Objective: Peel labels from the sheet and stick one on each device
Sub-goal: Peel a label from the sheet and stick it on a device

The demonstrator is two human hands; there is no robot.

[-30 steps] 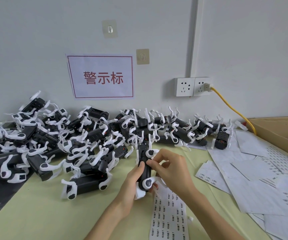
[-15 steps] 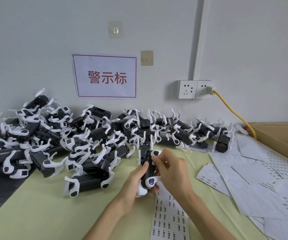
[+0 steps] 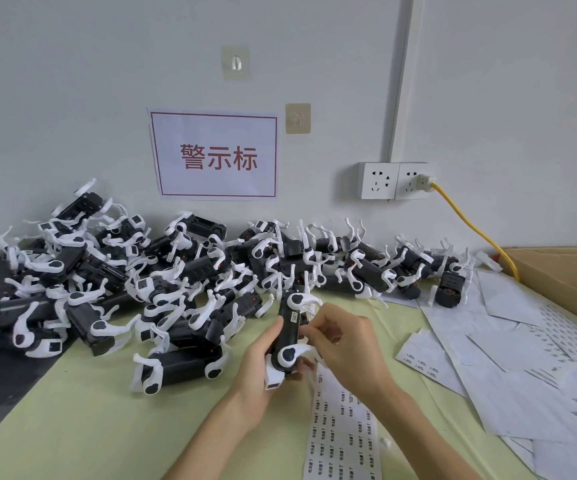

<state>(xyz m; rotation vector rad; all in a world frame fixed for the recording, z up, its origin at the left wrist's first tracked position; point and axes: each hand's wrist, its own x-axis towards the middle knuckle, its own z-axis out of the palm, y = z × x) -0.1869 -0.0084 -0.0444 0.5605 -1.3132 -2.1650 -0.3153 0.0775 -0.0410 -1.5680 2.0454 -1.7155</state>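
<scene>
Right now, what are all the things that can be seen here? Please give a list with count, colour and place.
held device: one, black with white arms, a small white label on its side, above the table centre.
device pile: many, black and white, along the wall.
label sheet: one, white with dark labels, under the hands.
used sheets: several, white, table right.
cardboard box: one, brown, far right.
wall sign: one, white with red characters.
sockets: two, white, one with a yellow cable.
wall hooks: two, on the wall.
table: pale green.
left hand: grips the held device.
right hand: fingers curled at the device's side.
</scene>
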